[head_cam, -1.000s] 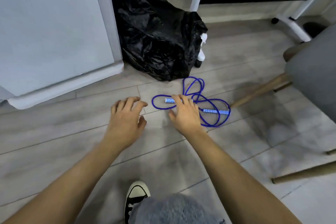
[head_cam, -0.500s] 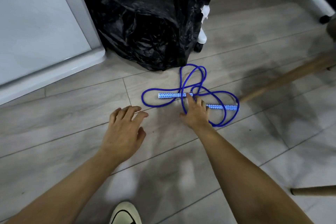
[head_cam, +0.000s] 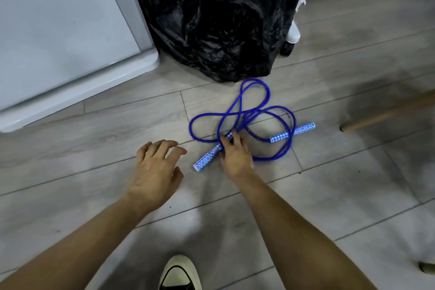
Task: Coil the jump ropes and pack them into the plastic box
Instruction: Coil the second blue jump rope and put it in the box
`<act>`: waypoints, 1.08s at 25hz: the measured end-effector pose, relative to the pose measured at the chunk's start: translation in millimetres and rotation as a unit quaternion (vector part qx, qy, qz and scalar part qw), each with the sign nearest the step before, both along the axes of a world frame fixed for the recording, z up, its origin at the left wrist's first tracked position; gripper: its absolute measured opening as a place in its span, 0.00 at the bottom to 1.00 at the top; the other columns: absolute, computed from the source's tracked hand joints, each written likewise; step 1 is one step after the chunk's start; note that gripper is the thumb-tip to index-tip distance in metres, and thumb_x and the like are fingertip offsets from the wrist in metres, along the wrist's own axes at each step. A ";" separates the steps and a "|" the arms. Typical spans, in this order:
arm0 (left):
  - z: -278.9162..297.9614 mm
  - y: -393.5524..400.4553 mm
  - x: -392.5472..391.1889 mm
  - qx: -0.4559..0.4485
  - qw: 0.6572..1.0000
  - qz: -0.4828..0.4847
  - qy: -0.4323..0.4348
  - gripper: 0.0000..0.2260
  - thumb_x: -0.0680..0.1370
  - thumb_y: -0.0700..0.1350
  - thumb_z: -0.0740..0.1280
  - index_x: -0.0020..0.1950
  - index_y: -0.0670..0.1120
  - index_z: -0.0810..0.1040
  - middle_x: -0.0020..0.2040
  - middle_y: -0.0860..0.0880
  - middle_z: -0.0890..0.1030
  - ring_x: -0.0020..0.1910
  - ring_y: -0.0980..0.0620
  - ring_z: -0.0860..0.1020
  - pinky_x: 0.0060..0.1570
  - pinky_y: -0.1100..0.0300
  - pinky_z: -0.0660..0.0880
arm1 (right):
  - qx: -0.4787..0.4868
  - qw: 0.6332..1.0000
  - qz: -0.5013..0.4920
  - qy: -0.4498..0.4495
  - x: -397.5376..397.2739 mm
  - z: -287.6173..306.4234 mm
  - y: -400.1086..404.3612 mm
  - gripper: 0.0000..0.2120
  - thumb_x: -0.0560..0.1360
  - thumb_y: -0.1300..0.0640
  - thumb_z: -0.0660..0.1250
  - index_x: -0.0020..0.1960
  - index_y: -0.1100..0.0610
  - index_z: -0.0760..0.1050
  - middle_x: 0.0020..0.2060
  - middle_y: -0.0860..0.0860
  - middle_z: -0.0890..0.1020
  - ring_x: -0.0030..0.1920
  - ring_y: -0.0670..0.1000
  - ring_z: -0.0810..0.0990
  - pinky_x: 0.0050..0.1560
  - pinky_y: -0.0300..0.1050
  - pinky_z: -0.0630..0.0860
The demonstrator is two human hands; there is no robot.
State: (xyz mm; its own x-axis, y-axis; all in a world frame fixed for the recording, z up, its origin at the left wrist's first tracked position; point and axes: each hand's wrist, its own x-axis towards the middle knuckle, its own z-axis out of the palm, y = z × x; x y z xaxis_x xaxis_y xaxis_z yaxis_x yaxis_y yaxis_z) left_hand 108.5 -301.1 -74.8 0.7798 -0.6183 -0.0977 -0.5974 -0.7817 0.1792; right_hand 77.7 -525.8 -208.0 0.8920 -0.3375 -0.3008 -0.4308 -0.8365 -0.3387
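- The floor (head_cam: 306,207) was pale grey wood-look planks and carried everything in view.
- A white cabinet (head_cam: 58,30) filled the upper left, its rounded base corner resting on the floor.
- A crumpled black bag (head_cam: 211,19) stood just right of the cabinet, its lower edge close to the far loop of the rope.
- Both bare forearms reached forward from the bottom edge, the left from the lower left, the right from the lower right.
- The rope (head_cam: 244,115), blue, lay on the floor in loose, crossing loops in front of the bag, uncoiled.
- The left hand (head_cam: 153,172) was held palm down beside the rope, apart from it, its fingers (head_cam: 162,147) spread and slightly bent, holding nothing.
- The right hand (head_cam: 236,159) was over the near part of the rope, knuckles up, its fingers (head_cam: 231,140) curled onto the upper end of the near handle (head_cam: 207,159); whether it was lifted off the floor I cannot tell.
- That handle, blue-and-white patterned, slanted out to the lower left of the right hand, towards the left thumb.
- The far handle (head_cam: 292,133) lay on the floor right of the right hand, well clear of it, crossed by a strand of rope.
- A wooden leg (head_cam: 386,113) slanted in from the right edge.
- A shoe (head_cam: 180,274) toe showed at the bottom between the arms.
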 end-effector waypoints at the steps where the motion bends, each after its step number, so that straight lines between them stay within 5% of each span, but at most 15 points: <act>1: -1.6 7.5 -3.4 0.002 1.000 0.011 0.004 0.19 0.69 0.46 0.66 0.61 0.51 0.78 0.62 0.47 0.77 0.61 0.43 0.76 0.64 0.44 0.67 | 0.008 1.000 0.011 -0.016 -4.3 -0.4 26.8 0.26 0.79 0.54 0.65 0.76 0.49 0.66 0.77 0.56 0.62 0.71 0.62 0.67 0.67 0.57 0.72; 6: -15.9 58.8 -25.1 0.034 0.997 0.063 0.023 0.20 0.70 0.54 0.58 0.59 0.51 0.79 0.58 0.49 0.79 0.56 0.43 0.78 0.58 0.48 0.69 | 0.043 0.990 0.134 0.020 -13.3 7.0 138.5 0.25 0.80 0.55 0.63 0.76 0.54 0.65 0.72 0.56 0.67 0.66 0.61 0.71 0.62 0.58 0.73; 10: -29.4 108.5 -38.9 0.056 0.994 0.082 0.041 0.22 0.68 0.54 0.58 0.58 0.51 0.78 0.56 0.49 0.79 0.54 0.42 0.78 0.55 0.47 0.71 | 0.043 0.970 0.232 -0.052 -17.7 24.0 163.8 0.22 0.76 0.57 0.65 0.71 0.56 0.73 0.67 0.58 0.75 0.62 0.63 0.76 0.60 0.55 0.73; 13: -46.7 127.0 -49.0 0.063 0.986 0.130 0.083 0.22 0.67 0.50 0.61 0.61 0.49 0.78 0.59 0.47 0.80 0.57 0.40 0.78 0.56 0.45 0.71 | -0.069 0.985 0.120 -0.104 -14.0 31.1 119.1 0.24 0.71 0.56 0.68 0.67 0.54 0.75 0.64 0.56 0.77 0.58 0.61 0.78 0.57 0.55 0.74; 16: -63.8 134.2 -60.8 0.109 0.969 0.145 0.167 0.28 0.73 0.49 0.63 0.75 0.50 0.67 0.73 0.49 0.69 0.70 0.43 0.69 0.64 0.46 0.67 | -0.100 0.995 -0.015 -0.006 -27.8 25.1 67.1 0.30 0.76 0.53 0.64 0.77 0.54 0.63 0.73 0.57 0.68 0.71 0.61 0.68 0.69 0.58 0.65; 18: -74.5 137.5 -64.7 0.119 0.962 0.153 0.195 0.31 0.75 0.48 0.64 0.78 0.52 0.59 0.76 0.51 0.64 0.71 0.45 0.67 0.66 0.47 0.66 | -0.047 0.997 -0.006 0.057 -41.2 16.1 64.8 0.33 0.78 0.51 0.63 0.80 0.55 0.57 0.76 0.57 0.63 0.75 0.61 0.62 0.74 0.57 0.61; 23: -83.0 147.5 -64.2 0.114 0.960 0.195 0.168 0.20 0.75 0.48 0.66 0.66 0.48 0.70 0.60 0.47 0.75 0.59 0.42 0.74 0.55 0.46 0.73 | 0.017 0.997 0.080 -0.014 -52.9 6.2 127.4 0.31 0.75 0.59 0.65 0.77 0.61 0.64 0.73 0.60 0.69 0.71 0.63 0.69 0.70 0.57 0.70; 27: -88.6 158.3 -64.1 0.119 0.956 0.196 0.185 0.18 0.77 0.49 0.65 0.65 0.49 0.69 0.59 0.47 0.75 0.59 0.42 0.74 0.55 0.47 0.73 | 0.045 0.993 0.110 -0.003 -41.3 16.2 164.1 0.30 0.77 0.59 0.63 0.78 0.59 0.62 0.74 0.58 0.67 0.71 0.60 0.70 0.69 0.53 0.69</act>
State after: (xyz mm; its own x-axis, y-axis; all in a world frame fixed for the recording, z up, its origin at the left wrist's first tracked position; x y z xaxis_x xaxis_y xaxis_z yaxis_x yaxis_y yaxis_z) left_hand 44.4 -142.9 -163.4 0.8323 -0.2118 -0.5123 -0.1803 -0.9773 0.1111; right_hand 36.4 -361.7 -191.7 0.9431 -0.1062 -0.3152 -0.2383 -0.8767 -0.4178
